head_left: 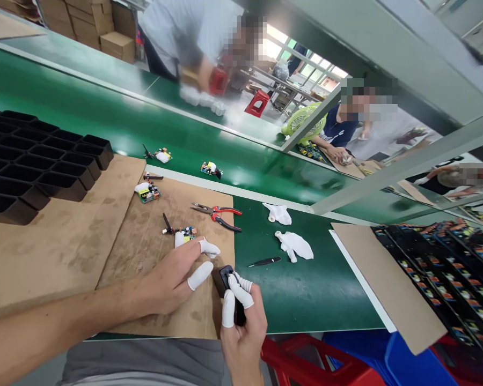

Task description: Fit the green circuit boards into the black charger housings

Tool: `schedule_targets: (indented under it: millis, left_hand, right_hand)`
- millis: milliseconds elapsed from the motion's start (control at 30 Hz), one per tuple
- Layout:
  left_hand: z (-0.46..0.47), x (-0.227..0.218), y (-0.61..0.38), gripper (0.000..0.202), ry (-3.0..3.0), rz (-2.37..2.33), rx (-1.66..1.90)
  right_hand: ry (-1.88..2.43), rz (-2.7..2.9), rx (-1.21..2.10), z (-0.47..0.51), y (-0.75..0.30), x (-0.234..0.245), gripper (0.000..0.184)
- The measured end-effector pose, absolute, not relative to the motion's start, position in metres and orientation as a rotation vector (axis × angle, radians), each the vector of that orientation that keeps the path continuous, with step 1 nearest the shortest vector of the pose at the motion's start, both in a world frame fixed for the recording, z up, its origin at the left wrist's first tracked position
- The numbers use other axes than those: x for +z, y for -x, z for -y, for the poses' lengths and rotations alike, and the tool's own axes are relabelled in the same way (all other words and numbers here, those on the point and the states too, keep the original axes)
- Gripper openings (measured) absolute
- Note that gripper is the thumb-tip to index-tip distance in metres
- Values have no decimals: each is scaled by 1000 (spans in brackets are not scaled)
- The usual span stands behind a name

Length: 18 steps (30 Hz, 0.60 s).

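My right hand (245,316), with white finger cots on thumb and fingers, grips a small black plastic housing (224,276) at the front of the cardboard sheet. My left hand (177,279) reaches over the cardboard, its cot-covered thumb and finger apart. Just beyond its fingers lies a small circuit board (187,234) with a white blob and a black lead; whether the hidden fingers touch it I cannot tell. Another circuit board (148,193) rests farther back on the cardboard. Red-handled pliers (215,213) lie to the right of these boards.
Black compartment trays (60,161) stand at left. Two boards sit on the green conveyor belt (124,134). Black tweezers (264,261) and white finger cots (295,246) lie on the green table. Stacked trays of boards (438,273) are at right; people work across the belt.
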<state>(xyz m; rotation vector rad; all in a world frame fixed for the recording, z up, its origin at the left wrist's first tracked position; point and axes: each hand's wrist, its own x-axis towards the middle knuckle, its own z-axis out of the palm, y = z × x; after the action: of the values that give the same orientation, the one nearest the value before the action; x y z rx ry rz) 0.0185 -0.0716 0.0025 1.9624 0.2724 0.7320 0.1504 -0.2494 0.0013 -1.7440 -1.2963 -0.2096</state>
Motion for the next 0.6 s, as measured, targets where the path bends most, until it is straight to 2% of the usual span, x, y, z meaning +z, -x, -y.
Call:
schedule_targets:
  millis: [167,400,600]
  left_hand:
    - [69,3,-18,34,-1961,-274,726]
    - [73,18,-14,26,-2009,-377,723]
    - [-14,42,-53,23,-2368,-781,514]
  right_hand:
    - [1763,1177,-19,244,-150,12,20]
    - [1732,1288,-100,251,-157,2,27]
    - [1729,1215,-234,248,-162,-23,21]
